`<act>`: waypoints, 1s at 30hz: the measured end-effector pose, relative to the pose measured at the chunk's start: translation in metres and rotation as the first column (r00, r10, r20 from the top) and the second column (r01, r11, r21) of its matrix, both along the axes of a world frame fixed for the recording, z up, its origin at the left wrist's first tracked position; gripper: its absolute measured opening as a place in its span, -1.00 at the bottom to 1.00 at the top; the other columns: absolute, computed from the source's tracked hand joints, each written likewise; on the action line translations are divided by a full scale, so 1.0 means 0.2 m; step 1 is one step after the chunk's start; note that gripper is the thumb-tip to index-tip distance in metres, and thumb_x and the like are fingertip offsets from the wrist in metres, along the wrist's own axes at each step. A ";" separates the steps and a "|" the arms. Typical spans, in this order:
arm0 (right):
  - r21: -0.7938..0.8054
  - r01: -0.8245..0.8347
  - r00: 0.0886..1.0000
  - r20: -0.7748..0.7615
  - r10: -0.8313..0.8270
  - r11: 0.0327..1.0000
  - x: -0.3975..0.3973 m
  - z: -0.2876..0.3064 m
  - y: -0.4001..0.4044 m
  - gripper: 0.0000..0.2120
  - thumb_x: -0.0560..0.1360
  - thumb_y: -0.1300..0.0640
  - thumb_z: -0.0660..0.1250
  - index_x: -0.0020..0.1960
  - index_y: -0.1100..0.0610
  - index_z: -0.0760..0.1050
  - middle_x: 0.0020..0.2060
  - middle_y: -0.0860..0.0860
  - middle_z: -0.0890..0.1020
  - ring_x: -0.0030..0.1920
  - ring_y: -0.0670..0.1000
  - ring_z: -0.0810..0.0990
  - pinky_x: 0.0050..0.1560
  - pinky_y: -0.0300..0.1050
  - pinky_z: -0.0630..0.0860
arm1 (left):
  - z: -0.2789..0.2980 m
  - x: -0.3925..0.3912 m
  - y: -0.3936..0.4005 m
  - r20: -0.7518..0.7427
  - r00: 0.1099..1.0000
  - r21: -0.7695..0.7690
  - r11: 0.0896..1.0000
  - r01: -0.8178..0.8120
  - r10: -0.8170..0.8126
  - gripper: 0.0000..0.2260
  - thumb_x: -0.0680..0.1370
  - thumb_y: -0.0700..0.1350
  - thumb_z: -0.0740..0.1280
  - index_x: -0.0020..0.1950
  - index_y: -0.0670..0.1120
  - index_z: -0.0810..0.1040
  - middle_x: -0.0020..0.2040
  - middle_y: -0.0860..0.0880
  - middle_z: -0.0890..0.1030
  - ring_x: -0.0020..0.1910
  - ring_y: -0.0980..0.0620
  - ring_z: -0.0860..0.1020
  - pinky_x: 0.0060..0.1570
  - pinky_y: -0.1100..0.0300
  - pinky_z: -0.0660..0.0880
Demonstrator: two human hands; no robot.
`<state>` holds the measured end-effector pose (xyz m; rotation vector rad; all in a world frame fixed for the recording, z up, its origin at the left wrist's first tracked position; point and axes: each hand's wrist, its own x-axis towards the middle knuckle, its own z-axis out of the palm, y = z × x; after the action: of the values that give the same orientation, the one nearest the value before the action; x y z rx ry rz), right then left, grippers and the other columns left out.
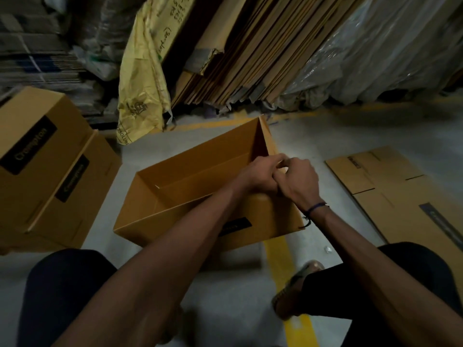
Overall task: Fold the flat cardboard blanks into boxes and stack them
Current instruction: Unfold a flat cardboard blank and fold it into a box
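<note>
An open brown cardboard box [175, 186] stands on the grey floor in front of me, its top open and its inside bare. Both hands meet at its right end wall. My left hand [259, 175] has its fingers curled over the top edge of that wall. My right hand [299, 182] is beside it, fingers curled and pinching the same edge. Flat cardboard blanks [400, 194] lie on the floor to the right. Two folded boxes [47, 171] stand stacked at the left.
Tall flat cardboard sheets [250, 51] lean against the back, with a yellow sack [140, 78] and plastic-wrapped bundles [390, 46] beside them. A yellow floor line [278, 254] runs under the box. My knees and a sandalled foot [295, 286] are at the bottom.
</note>
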<state>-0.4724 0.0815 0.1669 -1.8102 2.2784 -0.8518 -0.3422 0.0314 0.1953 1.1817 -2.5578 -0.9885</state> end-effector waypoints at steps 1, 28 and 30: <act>0.002 -0.008 1.000 -0.001 0.008 1.000 0.01 0.01 0.01 -0.53 0.56 -0.24 0.23 0.11 0.09 0.69 -0.50 -0.05 0.52 -0.51 -0.05 0.46 -0.49 -0.19 0.43 | 0.01 0.00 -0.02 0.053 0.999 0.011 1.000 0.006 -0.007 -0.30 0.35 -0.16 0.55 0.44 -0.02 0.38 0.18 -0.05 0.61 0.08 0.00 0.58 -0.03 0.14 0.53; 0.244 -0.056 -0.066 0.967 -0.248 0.968 -0.56 -0.16 0.24 -0.34 0.43 -0.25 0.44 0.45 -0.27 0.28 0.44 0.12 0.34 0.34 0.44 0.37 0.03 0.59 0.49 | 0.38 0.29 -0.06 -0.558 0.781 0.140 0.960 -0.243 0.279 -0.54 0.45 -0.20 0.55 0.29 0.04 0.52 0.30 -0.01 0.46 0.12 0.12 0.57 -0.09 0.31 0.59; 0.154 0.067 0.028 0.987 -0.156 0.986 -0.61 0.01 0.20 -0.38 0.45 -0.20 0.44 0.44 -0.19 0.31 0.42 0.11 0.39 0.36 0.30 0.40 0.04 0.48 0.56 | 0.38 0.29 -0.08 -0.637 0.686 0.257 0.936 -0.242 0.353 -0.52 0.44 -0.24 0.54 0.32 0.00 0.51 0.34 -0.05 0.44 0.19 -0.01 0.56 -0.04 0.20 0.63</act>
<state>-0.5945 0.1214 0.1689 -0.4073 1.3104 -1.4018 -0.2841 0.0160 0.2715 0.9761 -1.6771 -1.2557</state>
